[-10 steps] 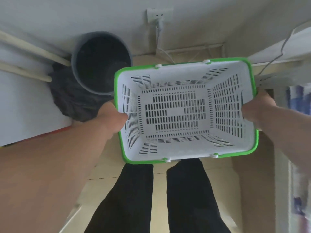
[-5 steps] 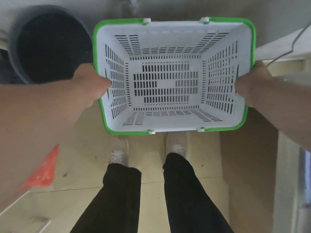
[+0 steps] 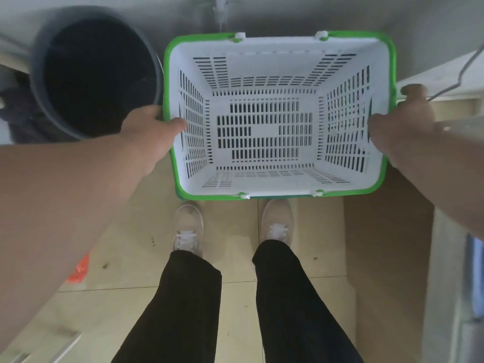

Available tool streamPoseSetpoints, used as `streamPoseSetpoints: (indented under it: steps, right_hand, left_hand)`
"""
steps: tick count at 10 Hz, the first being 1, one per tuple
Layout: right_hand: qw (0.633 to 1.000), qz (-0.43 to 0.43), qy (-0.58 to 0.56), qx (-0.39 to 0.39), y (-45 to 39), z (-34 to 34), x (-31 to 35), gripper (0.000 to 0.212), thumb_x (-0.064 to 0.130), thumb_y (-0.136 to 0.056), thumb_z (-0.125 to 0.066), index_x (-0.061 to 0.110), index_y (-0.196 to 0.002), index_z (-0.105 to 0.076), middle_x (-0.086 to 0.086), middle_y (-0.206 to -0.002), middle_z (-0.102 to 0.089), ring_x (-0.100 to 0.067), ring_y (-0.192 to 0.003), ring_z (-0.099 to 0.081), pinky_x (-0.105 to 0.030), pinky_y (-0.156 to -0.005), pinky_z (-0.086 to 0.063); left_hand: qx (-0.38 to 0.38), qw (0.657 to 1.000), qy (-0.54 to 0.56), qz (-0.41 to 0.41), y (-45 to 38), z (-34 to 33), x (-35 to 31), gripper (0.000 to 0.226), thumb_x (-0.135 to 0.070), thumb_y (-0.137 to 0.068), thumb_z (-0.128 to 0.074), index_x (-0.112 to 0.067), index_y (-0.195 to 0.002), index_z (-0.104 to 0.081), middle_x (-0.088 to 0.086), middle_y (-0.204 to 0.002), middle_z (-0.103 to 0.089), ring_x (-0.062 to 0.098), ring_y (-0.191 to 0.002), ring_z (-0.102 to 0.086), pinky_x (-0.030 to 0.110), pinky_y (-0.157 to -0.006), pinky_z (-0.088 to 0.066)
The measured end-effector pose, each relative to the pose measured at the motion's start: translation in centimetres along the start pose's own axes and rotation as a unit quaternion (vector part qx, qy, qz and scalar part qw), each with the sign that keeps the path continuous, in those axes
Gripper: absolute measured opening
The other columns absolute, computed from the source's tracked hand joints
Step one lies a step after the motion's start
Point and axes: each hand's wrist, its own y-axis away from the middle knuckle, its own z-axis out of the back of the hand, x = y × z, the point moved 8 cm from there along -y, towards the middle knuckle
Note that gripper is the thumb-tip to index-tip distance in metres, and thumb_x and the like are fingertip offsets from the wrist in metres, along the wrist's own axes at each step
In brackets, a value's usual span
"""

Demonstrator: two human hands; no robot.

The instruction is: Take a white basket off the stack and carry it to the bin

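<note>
I hold a white slotted basket (image 3: 264, 74) with a green rim level in front of me, above the floor and ahead of my shoes. My left hand (image 3: 149, 132) grips its left rim, thumb inside the wall. My right hand (image 3: 403, 119) grips its right rim the same way. The basket is empty. A round dark grey bin (image 3: 91, 72) stands on the floor at the upper left, its rim right beside the basket's left edge. The stack of baskets is out of view.
A grey wall runs behind the bin and basket. A dark bag (image 3: 18, 113) lies left of the bin. A brown cabinet side (image 3: 387, 244) and a pale ledge with a wire (image 3: 466, 74) stand at the right. A red scrap (image 3: 78, 268) lies on the tiled floor.
The basket has sunk closer to the floor and sits right beside the bin. My view has tilted down, so my shoes and more floor show.
</note>
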Motion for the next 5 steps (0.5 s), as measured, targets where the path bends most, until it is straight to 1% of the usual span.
streamPoseSetpoints:
  steps: [1, 2, 3, 4, 5]
  right_hand:
    - [0.999, 0.035, 0.014, 0.027, 2.5, 0.8, 0.9, 0.061, 0.021, -0.086, -0.061, 0.022, -0.143, -0.038, -0.003, -0.118, -0.062, -0.031, -0.103, -0.061, -0.038, -0.076, -0.050]
    - [0.998, 0.029, -0.014, 0.046, 5.2, 3.0, 2.1, 0.062, 0.027, -0.089, -0.063, 0.027, -0.146, -0.037, 0.003, -0.110, -0.056, -0.025, -0.092, -0.057, -0.036, -0.075, -0.048]
    - [0.995, 0.075, -0.013, 0.058, 8.5, 5.9, 4.3, 0.058, 0.038, -0.091, -0.065, 0.030, -0.142, -0.040, 0.001, -0.114, -0.060, -0.024, -0.090, -0.055, -0.033, -0.076, -0.046]
    - [0.988, 0.098, -0.082, 0.083, 12.4, 9.6, 7.0, 0.061, 0.052, -0.087, -0.066, 0.040, -0.142, -0.041, 0.006, -0.115, -0.065, -0.027, -0.097, -0.066, -0.034, -0.076, -0.052]
    - [0.971, 0.122, -0.179, 0.103, 16.9, 14.9, 10.7, 0.066, 0.060, -0.084, -0.067, 0.050, -0.143, -0.040, 0.014, -0.118, -0.059, -0.021, -0.109, -0.062, -0.027, -0.078, -0.051]
  left_hand:
    - [-0.001, 0.999, 0.016, -0.031, 2.2, 1.7, -1.6, 0.046, -0.031, -0.093, -0.078, -0.031, -0.138, -0.067, -0.010, -0.107, -0.076, -0.006, -0.078, -0.064, 0.012, -0.060, -0.046]
    - [0.031, 0.998, 0.031, -0.046, 4.6, 3.1, -3.4, 0.072, -0.034, -0.089, -0.083, -0.032, -0.154, -0.052, -0.004, -0.134, -0.070, 0.004, -0.102, -0.069, 0.015, -0.088, -0.049]
    - [0.054, 0.995, 0.051, -0.064, 8.0, 5.2, -6.0, 0.092, -0.039, -0.084, -0.088, -0.037, -0.162, -0.039, 0.000, -0.159, -0.052, 0.013, -0.133, -0.056, 0.030, -0.105, -0.044]
    - [0.088, 0.989, 0.030, -0.113, 12.2, 8.2, -9.6, 0.101, -0.043, -0.080, -0.090, -0.044, -0.163, -0.032, -0.006, -0.165, -0.045, 0.012, -0.144, -0.047, 0.027, -0.102, -0.042]
    - [0.106, 0.971, -0.056, -0.206, 17.7, 12.4, -14.0, 0.103, -0.059, -0.074, -0.088, -0.056, -0.159, -0.030, -0.012, -0.165, -0.044, 0.006, -0.148, -0.041, 0.041, -0.120, -0.037]
